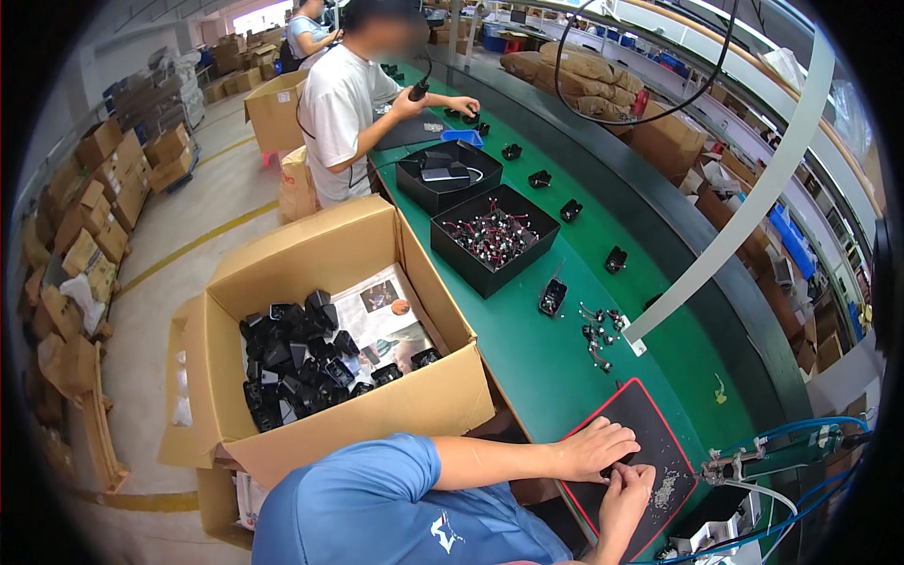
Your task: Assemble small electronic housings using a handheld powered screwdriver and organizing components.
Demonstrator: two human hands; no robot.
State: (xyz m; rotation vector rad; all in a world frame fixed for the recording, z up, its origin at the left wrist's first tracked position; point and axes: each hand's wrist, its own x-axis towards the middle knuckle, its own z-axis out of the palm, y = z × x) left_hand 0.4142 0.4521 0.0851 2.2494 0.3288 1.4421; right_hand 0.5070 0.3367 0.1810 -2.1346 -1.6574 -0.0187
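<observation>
Over a black mat with a red rim (629, 395), my two hands meet with the fingers drawn together. My left hand (595, 450) reaches in from the left and is closed on a small black part (618, 463). The fingers of my right hand (625, 495) are pinched at the same part, which they mostly hide, so its kind does not show. A scatter of small pale pieces, like screws (667, 492), lies on the mat beside my right hand. Beyond the mat sits a cluster of small wired components (597, 337), with a black housing (553, 297) farther along the green table.
An open cardboard box (443, 400) with black housings (292, 353) stands at left. A black bin (490, 273) holds wired parts; another bin (414, 188) sits behind it. Black housings line the green belt (659, 311). A co-worker (339, 122) holds a tool. Blue hoses (800, 428) hang at right.
</observation>
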